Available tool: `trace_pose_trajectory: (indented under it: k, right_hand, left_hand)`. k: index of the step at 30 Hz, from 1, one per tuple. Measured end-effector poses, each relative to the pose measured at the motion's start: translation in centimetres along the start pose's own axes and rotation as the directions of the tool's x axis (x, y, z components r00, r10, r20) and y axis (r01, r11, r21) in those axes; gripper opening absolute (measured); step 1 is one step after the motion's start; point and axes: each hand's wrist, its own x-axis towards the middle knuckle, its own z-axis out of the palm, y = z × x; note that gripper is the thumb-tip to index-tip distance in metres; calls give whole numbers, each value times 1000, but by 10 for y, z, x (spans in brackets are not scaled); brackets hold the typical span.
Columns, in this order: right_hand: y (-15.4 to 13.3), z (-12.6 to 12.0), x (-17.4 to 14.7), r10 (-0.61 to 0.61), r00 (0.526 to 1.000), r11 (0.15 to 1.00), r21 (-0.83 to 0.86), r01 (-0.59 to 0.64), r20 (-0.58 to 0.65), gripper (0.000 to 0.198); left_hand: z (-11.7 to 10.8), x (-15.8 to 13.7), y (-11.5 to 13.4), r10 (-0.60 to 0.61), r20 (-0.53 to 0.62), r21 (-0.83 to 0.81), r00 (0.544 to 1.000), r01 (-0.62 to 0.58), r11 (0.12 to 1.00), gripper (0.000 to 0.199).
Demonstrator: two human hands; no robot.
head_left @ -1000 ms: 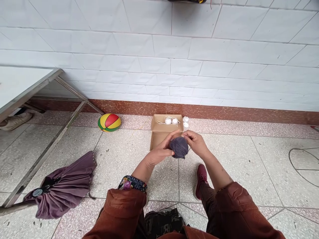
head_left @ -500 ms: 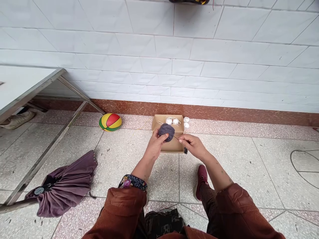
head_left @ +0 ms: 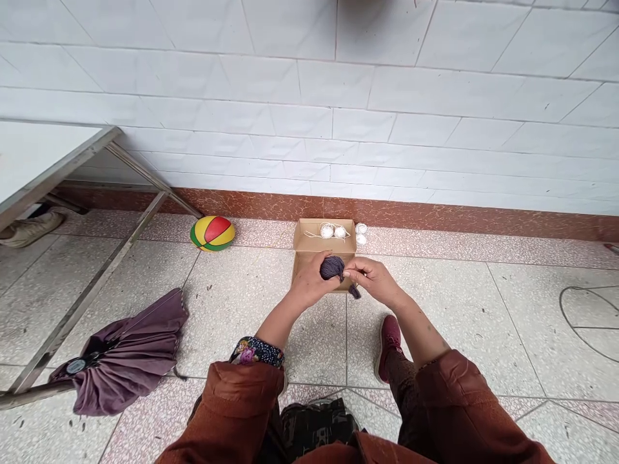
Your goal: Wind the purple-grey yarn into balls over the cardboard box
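Observation:
A dark purple-grey ball of yarn [head_left: 331, 267] is gripped by my left hand [head_left: 310, 281], its fingers curved around the left side. My right hand [head_left: 371, 278] is closed in a pinch at the ball's right edge, on the strand of yarn, which is mostly hidden by the fingertips. Below the right hand hangs a small dark clump of yarn [head_left: 354, 292]. Beneath both hands an open cardboard box [head_left: 302, 261] lies on the floor, and white yarn balls [head_left: 327, 231] rest in its far half. More white balls [head_left: 361, 233] sit just right of it.
A colourful ball [head_left: 213, 233] lies by the wall, left of the box. A folded purple umbrella [head_left: 135, 354] is on the floor near a metal-framed table [head_left: 91, 148]. A wire ring [head_left: 587, 322] lies at the right. Another person's shoe [head_left: 31, 230] shows under the table.
My left hand has turned and brought the yarn ball slightly right and down, closer to my right hand. The strand stretched between them is now much shorter.

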Motion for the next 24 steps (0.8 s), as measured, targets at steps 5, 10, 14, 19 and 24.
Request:
trace_pose_trajectory:
  k: [5, 10, 14, 19, 24]
  right_hand:
    - [0, 0, 0, 8, 1000, 1000, 8, -8, 4, 19]
    - [1, -1, 1, 3, 1000, 1000, -6, -3, 1, 21]
    - [3, -3, 1, 8, 1000, 1000, -23, -9, -15, 22]
    - [4, -4, 1, 25, 997, 999, 27, -23, -72, 20]
    - [6, -4, 1, 35, 994, 999, 25, -32, -107, 19]
  left_hand:
    - [-2, -2, 7, -4, 55, 40, 998, 2, 999, 68]
    - [-2, -2, 6, -8, 61, 48, 998, 5, 999, 68]
    - [-7, -4, 5, -21, 224, -90, 974, 42, 995, 72]
    - [-13, -7, 5, 171, 421, -460, 891, 47, 887, 64]
    - [-12, -11, 9, 261, 426, -766, 866, 192, 613, 65]
